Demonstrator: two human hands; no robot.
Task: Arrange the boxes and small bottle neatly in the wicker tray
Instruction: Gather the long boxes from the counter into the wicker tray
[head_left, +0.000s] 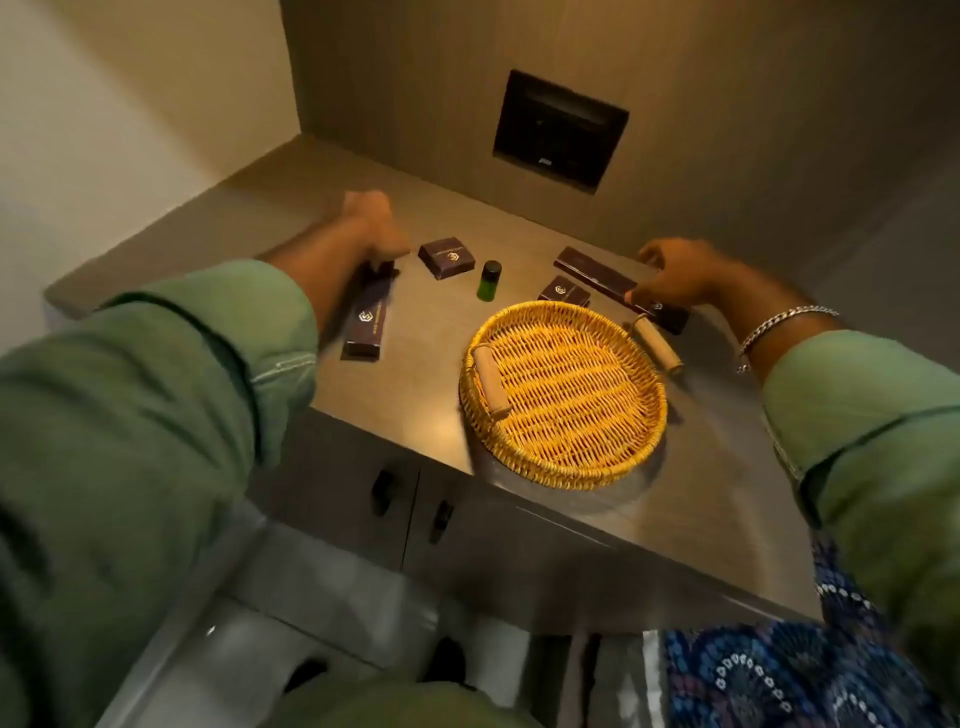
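- A grey worktop fills a beige-walled corner, with a dark recessed panel in the back wall.
- The round wicker tray sits empty near the front edge, between both arms.
- Left hand is curled at the far end of a long box whose axis runs away from the person; a firm pinch cannot be told.
- Right hand pinches a second long box, lying crosswise just behind the tray's rim, nearer the tray.
- Two smaller boxes and the green bottle stand untouched between the hands.
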